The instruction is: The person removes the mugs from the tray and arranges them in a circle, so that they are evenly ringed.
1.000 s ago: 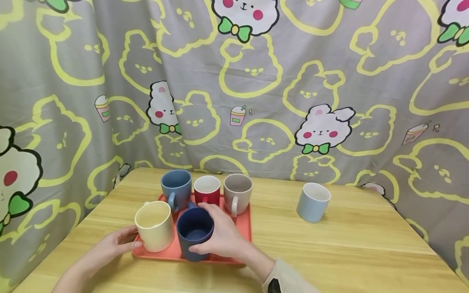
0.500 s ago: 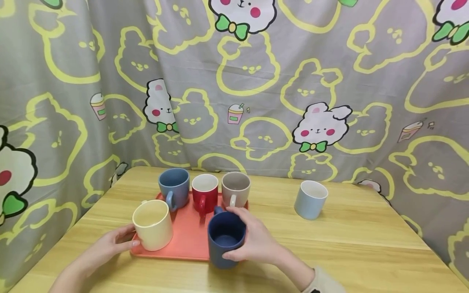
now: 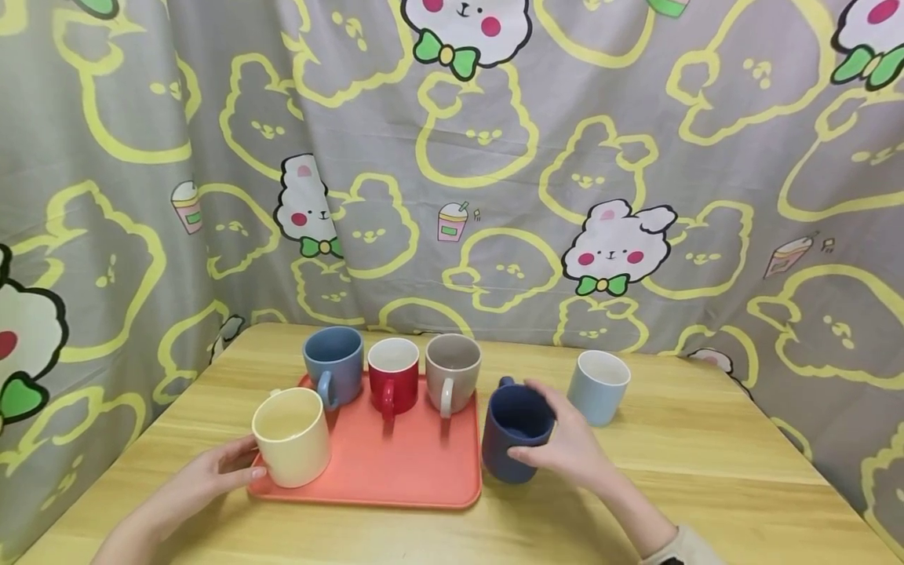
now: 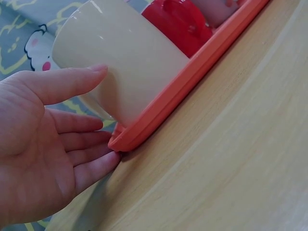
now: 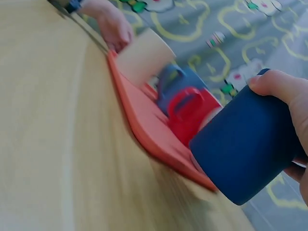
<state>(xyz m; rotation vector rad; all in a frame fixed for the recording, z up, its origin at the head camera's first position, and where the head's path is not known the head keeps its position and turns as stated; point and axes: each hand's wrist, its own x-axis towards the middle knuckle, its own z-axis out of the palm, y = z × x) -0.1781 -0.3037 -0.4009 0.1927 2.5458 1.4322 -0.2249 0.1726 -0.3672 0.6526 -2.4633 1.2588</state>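
My right hand (image 3: 574, 446) grips a dark blue mug (image 5: 248, 139) by its side, thumb in front and fingers behind. The mug is upright, just past the right edge of the orange-red tray (image 3: 417, 471), and appears held off the table. At the tray's left front corner, my left hand (image 4: 53, 125) rests with extended fingers against the rim, its thumb by a cream mug (image 3: 292, 439). Along the tray's back stand a blue mug (image 3: 334, 365), a red mug (image 3: 393, 380) with white inside, and a grey-beige mug (image 3: 453, 369).
A light blue cup (image 3: 599, 388) stands alone on the wooden table (image 3: 678, 479), behind and right of my right hand. Behind the table hangs a grey patterned curtain (image 3: 487, 196).
My right hand has carried the dark blue mug rightward from the tray's front middle to beyond its right edge. My left hand has stayed at the tray corner.
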